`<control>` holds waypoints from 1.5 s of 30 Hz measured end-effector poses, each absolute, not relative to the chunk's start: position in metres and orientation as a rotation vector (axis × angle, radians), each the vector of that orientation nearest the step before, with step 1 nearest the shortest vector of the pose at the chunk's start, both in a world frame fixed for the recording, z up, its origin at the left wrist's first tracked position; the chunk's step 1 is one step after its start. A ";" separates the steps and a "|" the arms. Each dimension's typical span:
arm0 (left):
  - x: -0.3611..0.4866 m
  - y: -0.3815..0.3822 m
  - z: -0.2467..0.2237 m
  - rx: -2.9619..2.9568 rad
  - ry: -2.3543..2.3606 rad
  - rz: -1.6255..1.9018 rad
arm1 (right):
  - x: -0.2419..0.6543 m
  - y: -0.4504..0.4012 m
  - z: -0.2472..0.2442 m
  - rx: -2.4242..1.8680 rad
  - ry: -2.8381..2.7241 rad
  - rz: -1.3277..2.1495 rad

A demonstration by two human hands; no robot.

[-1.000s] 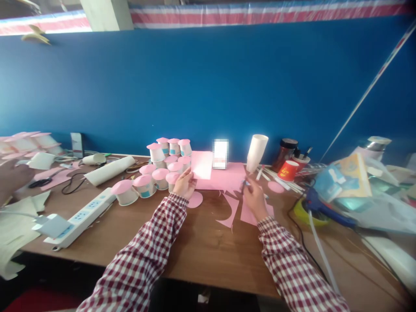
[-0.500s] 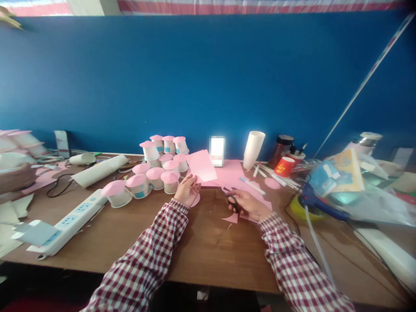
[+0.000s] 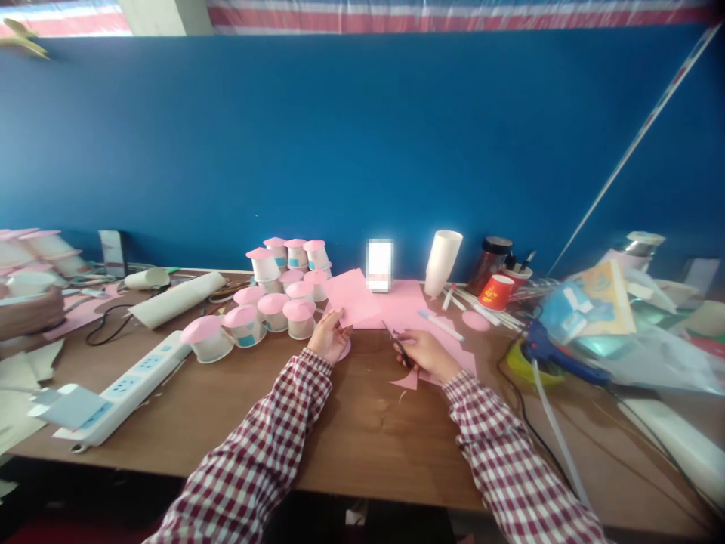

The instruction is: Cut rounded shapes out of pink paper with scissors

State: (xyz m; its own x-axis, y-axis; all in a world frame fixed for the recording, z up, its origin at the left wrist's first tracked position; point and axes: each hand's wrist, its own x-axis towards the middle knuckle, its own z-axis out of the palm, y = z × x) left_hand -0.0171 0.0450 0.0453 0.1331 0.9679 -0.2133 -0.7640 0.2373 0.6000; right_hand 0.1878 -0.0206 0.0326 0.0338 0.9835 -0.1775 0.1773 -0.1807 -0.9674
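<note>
My left hand (image 3: 329, 336) pinches the lower edge of a pink paper sheet (image 3: 352, 296), which tilts up over other pink sheets (image 3: 399, 304) on the table. In my right hand (image 3: 426, 352) is a pair of dark scissors (image 3: 401, 349), its blades pointing up and left, a short way from the sheet. Pink paper scraps (image 3: 406, 380) lie below the scissors. A round pink piece shows partly beneath my left hand. To the left stand several white paper cups (image 3: 208, 345) with pink paper cone tops, some stacked.
A power strip (image 3: 133, 385) with a plugged-in adapter and a stack of white cups (image 3: 178, 298) lie left. Stacked tall cups (image 3: 442, 263), markers, a red cup (image 3: 495, 292) and a blue glue gun (image 3: 558, 359) are right. Another person's hand (image 3: 34, 311) shows far left.
The pink sheet in my left hand has tipped lower towards the table. My right hand has turned slightly, so the scissor blades point further upward. The view has shifted a little.
</note>
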 end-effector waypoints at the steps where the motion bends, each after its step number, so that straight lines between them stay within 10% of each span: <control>1: -0.017 0.046 0.045 0.379 0.641 1.303 | 0.192 -0.023 0.036 -1.505 -1.227 1.199; 45: -0.024 0.048 0.042 0.398 0.653 1.272 | 0.182 -0.031 0.036 -1.279 -0.813 1.171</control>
